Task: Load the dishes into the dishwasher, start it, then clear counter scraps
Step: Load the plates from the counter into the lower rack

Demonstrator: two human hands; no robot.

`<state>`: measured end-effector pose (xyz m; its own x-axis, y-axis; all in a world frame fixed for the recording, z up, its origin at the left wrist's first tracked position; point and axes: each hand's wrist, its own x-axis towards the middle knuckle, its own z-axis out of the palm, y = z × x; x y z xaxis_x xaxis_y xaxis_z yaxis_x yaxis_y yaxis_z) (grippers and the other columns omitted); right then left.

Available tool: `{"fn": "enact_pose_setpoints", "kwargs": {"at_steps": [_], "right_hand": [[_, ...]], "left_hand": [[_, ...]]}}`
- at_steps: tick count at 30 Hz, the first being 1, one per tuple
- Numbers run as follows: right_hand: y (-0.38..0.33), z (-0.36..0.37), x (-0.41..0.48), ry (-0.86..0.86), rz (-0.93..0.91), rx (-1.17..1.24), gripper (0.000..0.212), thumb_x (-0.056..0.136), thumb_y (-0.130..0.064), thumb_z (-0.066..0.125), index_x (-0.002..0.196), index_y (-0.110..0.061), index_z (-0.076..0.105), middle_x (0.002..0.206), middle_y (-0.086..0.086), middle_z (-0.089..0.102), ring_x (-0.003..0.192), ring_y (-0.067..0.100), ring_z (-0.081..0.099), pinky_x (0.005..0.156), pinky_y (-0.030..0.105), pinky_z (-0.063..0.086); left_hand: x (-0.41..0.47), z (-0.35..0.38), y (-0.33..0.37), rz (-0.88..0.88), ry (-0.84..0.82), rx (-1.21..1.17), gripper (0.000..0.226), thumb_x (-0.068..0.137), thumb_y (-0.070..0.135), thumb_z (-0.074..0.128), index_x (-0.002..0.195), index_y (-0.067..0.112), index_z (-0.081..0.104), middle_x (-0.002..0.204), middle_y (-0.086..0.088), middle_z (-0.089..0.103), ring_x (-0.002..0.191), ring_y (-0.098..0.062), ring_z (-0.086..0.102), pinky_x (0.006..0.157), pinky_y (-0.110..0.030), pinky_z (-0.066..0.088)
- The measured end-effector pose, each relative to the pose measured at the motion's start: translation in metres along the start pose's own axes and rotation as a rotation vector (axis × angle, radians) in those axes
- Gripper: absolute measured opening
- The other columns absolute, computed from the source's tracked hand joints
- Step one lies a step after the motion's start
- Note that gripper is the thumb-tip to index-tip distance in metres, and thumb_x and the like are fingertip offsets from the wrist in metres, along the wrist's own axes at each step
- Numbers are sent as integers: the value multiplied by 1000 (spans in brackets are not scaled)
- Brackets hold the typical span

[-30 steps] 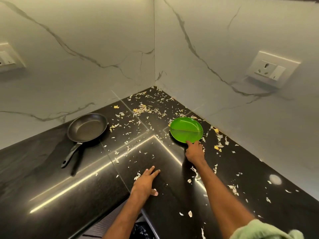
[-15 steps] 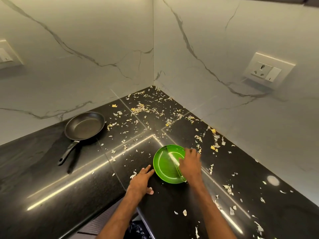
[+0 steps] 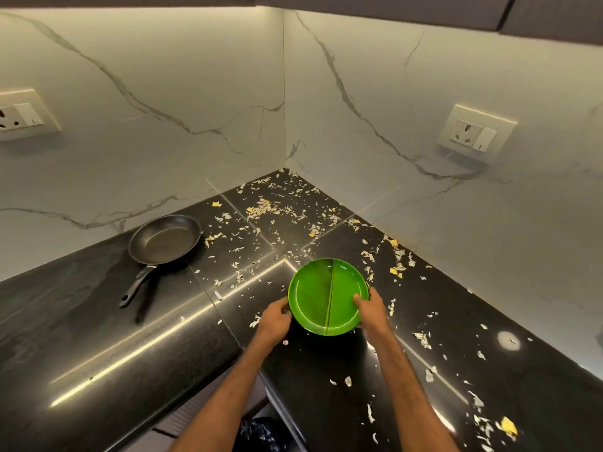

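Green plate [image 3: 321, 295]: between both grips, over the black worktop [image 3: 98, 353] near its front inner corner.
Right grip [image 3: 370, 309]: grasping the plate's right rim, thumb on the inside.
Left grip [image 3: 273, 322]: fingers curled round the plate's left rim.
Scraps [image 3: 270, 207]: scattered across the worktop, thickest toward the wall corner.
Frying pan [image 3: 164, 239]: on the worktop to the left, well apart from the plate.

Green plate [image 3: 321, 298]: round, one ridge across its middle, empty; gripped at opposite rims by left hand [image 3: 273, 322] and right hand [image 3: 372, 309] (right thumb over the rim). Black frying pan [image 3: 164, 238]: upright, empty, well left of the plate. Pale and yellow scraps [image 3: 261, 208]: scattered, thickest in the corner.
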<state>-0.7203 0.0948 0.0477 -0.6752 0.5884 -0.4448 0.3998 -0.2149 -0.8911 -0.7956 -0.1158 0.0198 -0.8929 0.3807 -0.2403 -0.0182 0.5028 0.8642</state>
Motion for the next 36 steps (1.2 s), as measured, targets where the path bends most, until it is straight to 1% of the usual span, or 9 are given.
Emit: {"fn": "enact_pose_setpoints", "kwargs": {"at_steps": [3,6,11,16,21,24,27,31,36], "right_hand": [[3,-2,-23,-28,107,419,31,101,-3,47,128,-19,50,119,8,62,106,32,62,76,49,54],[10,5,-51,5,96,710,40,99,4,47,131,-21,49,120,8,61,103,30,61,75,48,54],[29,-2,-106,-5,-47,699,50,84,13,61,128,-11,54,111,11,71,96,28,68,69,37,61],[34,-35,-161,71,-161,548,25,91,-3,64,115,-9,62,101,8,74,83,19,71,63,28,57],[67,-41,-232,229,-275,381,14,91,-6,66,105,-10,69,92,9,75,81,21,71,71,29,58],[99,-42,-282,380,-276,353,16,92,-10,67,107,-12,71,91,8,77,80,22,73,70,32,59],[137,-45,-327,637,-280,457,12,93,-6,65,101,-12,71,83,3,75,75,16,69,70,29,57],[193,-46,-381,901,-222,719,17,97,-8,59,113,-6,66,101,14,71,90,29,65,86,44,55],[237,-43,-446,1015,-176,853,28,92,2,60,121,4,61,107,25,68,92,38,66,87,52,55]], "left_hand": [[-28,9,46,-139,96,-656,27,105,18,43,110,16,70,98,-7,75,92,-23,70,84,-55,58],[-53,27,66,-104,-10,-873,31,103,35,49,118,14,65,107,-10,74,99,-27,71,81,-51,59],[-76,51,61,-44,117,-771,21,91,-2,64,105,14,65,101,-10,73,103,-33,67,81,-35,57],[-112,27,59,-8,107,-849,5,92,19,67,93,15,70,89,0,73,85,-14,68,72,-26,55],[-143,9,36,82,-225,-481,46,73,39,86,51,19,50,51,-3,43,56,-18,42,55,-35,35],[-181,14,32,106,-364,-410,39,75,30,86,56,13,57,53,-4,54,54,-17,51,55,-31,43],[-227,31,19,59,-481,-476,13,78,14,82,79,8,71,73,-10,71,70,-23,67,66,-35,56],[-286,53,-8,16,-682,-443,25,75,4,83,95,13,71,92,-11,76,87,-27,71,77,-39,59],[-357,63,-24,-33,-761,-428,46,63,-6,87,102,10,68,95,-9,74,82,-20,70,64,-26,58]]}}
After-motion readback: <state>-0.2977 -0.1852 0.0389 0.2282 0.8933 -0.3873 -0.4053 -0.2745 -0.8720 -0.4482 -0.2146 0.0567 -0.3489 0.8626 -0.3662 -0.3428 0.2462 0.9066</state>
